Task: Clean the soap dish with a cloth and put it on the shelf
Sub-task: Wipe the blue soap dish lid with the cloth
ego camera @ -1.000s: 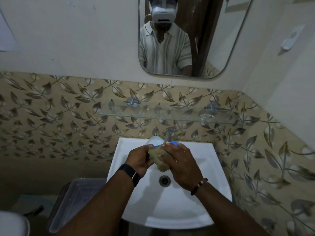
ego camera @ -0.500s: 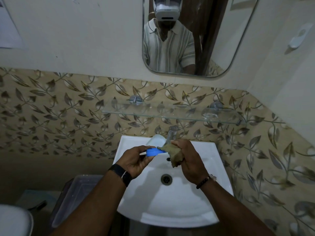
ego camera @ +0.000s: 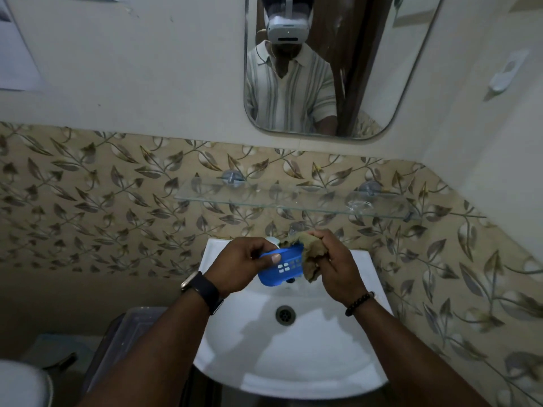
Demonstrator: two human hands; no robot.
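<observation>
My left hand (ego camera: 238,263) grips a blue plastic soap dish (ego camera: 282,268) with slotted holes, tilted so its perforated face points toward me, above the white sink (ego camera: 293,356). My right hand (ego camera: 335,262) is closed on a crumpled brown cloth (ego camera: 311,254), which presses against the dish's right end and top edge. A glass shelf (ego camera: 293,205) is fixed to the leaf-patterned tile wall just above and behind both hands. Its surface is bare except for a clear suction fitting at the right.
The tap (ego camera: 293,229) is mostly hidden behind the hands, with a white object (ego camera: 271,240) beside it. The sink drain (ego camera: 284,314) lies below the hands. A mirror (ego camera: 323,69) hangs above the shelf. A clear plastic bin (ego camera: 129,330) stands left of the sink.
The dish has been turned in my left hand, so its slotted face now shows. The cloth has shifted from covering the dish to its right end. Both hands sit slightly higher.
</observation>
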